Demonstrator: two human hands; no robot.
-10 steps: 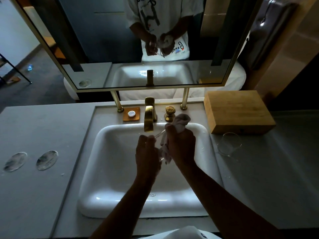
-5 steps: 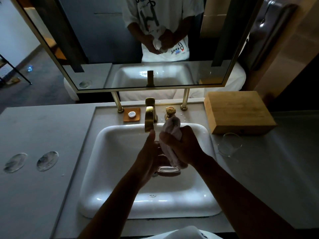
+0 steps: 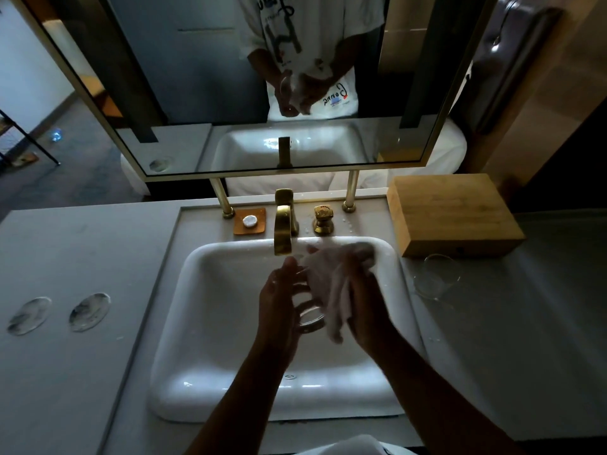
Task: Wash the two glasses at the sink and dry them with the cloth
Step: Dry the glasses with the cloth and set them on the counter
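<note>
Item, centre of frame, over the sink (image 3: 184, 323): one glass (image 3: 307, 311), lying roughly on its side with its rim toward the viewer, gripped by the left hand (image 3: 279, 307), whose fingers curl round its wall. The right hand (image 3: 364, 297) clutches the white cloth (image 3: 328, 284) and presses it against the glass; how much of the cloth is inside it cannot be told (the picture is dim and the glass transparent).

Risks, as judged:
- A wet glass held above hard porcelain may slip if the rubbing twists it out of the left hand's hold; a drop into the basin would likely chip or break it.
- The hands work just below the brass faucet (image 3: 284, 224); a lift could knock the rim against the spout.
- The second glass (image 3: 435, 277), right of centre on the counter (image 3: 525, 323), sits just beside the wooden box (image 3: 453, 215) and near the right elbow's path; a sweep could tip it.

Count: glasses, two; cloths, one; hands, two; faucets, one; tap handles, one; wooden boxes, one; round marks on the counter at lower left, two.
</note>
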